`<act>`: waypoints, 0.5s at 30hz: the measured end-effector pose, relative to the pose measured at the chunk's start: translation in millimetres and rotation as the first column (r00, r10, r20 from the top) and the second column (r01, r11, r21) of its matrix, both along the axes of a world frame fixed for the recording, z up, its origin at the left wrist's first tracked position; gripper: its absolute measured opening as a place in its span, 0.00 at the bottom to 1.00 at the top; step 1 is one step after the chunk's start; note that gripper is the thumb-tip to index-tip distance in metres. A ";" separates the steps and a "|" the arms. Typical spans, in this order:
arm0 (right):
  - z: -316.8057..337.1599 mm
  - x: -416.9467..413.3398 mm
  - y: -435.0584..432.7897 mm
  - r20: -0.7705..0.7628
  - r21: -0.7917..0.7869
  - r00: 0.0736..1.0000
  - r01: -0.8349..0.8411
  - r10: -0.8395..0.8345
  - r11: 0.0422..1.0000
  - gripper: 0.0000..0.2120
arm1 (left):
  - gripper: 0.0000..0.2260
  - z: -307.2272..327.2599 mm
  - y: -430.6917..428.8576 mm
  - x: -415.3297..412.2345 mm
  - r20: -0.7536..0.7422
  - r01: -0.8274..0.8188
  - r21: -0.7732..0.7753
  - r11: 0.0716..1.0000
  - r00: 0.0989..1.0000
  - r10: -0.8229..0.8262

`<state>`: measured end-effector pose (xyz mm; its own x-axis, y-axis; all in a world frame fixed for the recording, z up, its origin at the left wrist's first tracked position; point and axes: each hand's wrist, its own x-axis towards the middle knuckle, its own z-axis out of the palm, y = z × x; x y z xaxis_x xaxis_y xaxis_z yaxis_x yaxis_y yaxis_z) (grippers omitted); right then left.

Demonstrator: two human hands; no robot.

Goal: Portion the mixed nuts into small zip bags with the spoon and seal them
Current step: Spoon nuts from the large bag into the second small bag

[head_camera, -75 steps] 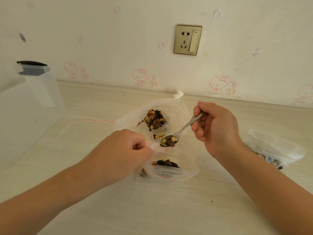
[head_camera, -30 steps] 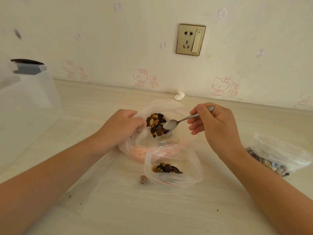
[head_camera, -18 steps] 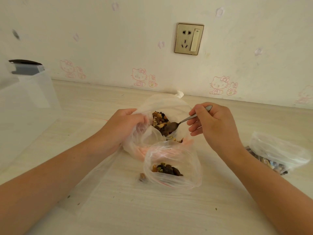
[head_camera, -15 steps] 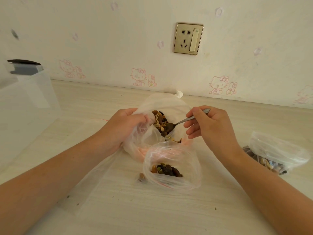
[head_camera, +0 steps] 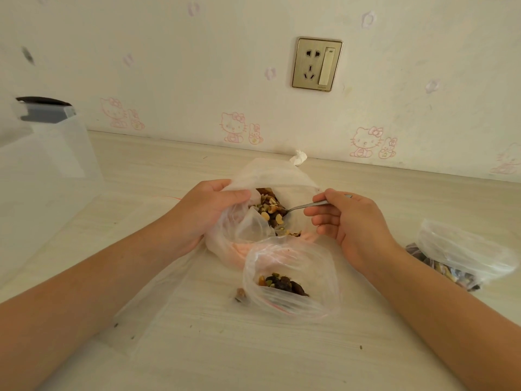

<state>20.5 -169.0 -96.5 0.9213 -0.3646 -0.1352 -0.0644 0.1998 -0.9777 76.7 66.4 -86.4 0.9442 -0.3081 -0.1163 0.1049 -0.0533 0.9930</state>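
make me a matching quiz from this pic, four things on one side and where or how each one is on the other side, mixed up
Things:
1. spoon
2. small zip bag
3. large bag
4. crumpled tissue

Places or states:
a. edge gripped by the left hand
b. lies at the foot of the wall
c. held in the right hand, bowl in the mixed nuts
d. sits open nearest the person, a few nuts inside

Pairs: 1-c, 2-d, 3-a, 4-b

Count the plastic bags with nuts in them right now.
3: the large bag gripped by the left hand, the small zip bag just in front of it, and a third bag at the far right. More may sit outside the view.
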 end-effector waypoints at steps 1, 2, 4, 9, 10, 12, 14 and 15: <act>-0.6 0.4 -0.6 -0.008 0.008 1.000 -0.002 0.002 1.000 0.10 | 0.06 0.4 0.3 0.6 0.001 -0.012 0.011 1.000 1.000 0.012; -1.0 0.9 -1.3 -0.016 0.018 1.000 -0.003 0.003 1.000 0.11 | 0.07 0.8 0.9 1.1 0.001 -0.024 0.021 1.000 1.000 0.024; -1.4 1.9 -2.5 -0.022 0.045 1.000 -0.002 0.003 0.999 0.11 | 0.07 1.9 2.1 1.9 0.003 -0.047 0.038 0.998 0.999 0.047; -2.3 1.6 -2.8 -0.003 0.084 1.000 -0.022 0.022 0.996 0.12 | 0.05 1.9 3.6 2.2 0.044 -0.069 0.107 0.992 0.997 0.065; -2.1 1.5 -2.7 0.000 0.083 1.000 -0.023 0.023 0.996 0.12 | 0.06 1.6 4.0 2.2 0.058 -0.070 0.125 0.990 0.996 0.063; -0.8 1.1 -3.4 0.010 0.083 1.000 -0.020 0.020 0.996 0.12 | 0.05 1.9 5.3 2.4 0.104 -0.082 0.187 0.979 0.993 0.063; 0.8 0.5 -4.1 0.022 0.084 1.000 -0.020 0.018 0.996 0.12 | 0.06 3.8 7.1 2.6 0.131 -0.078 0.249 0.965 0.990 0.046; 1.4 0.0 -4.2 0.026 0.082 0.999 -0.020 0.018 0.996 0.12 | 0.06 5.5 8.1 2.5 0.138 -0.069 0.273 0.960 0.990 0.032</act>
<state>20.5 -173.2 -95.0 0.9315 -0.3355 -0.1406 -0.0446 0.2784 -0.9594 79.2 74.6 -81.0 0.9703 -0.2333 -0.0643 -0.0156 -0.3254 0.9455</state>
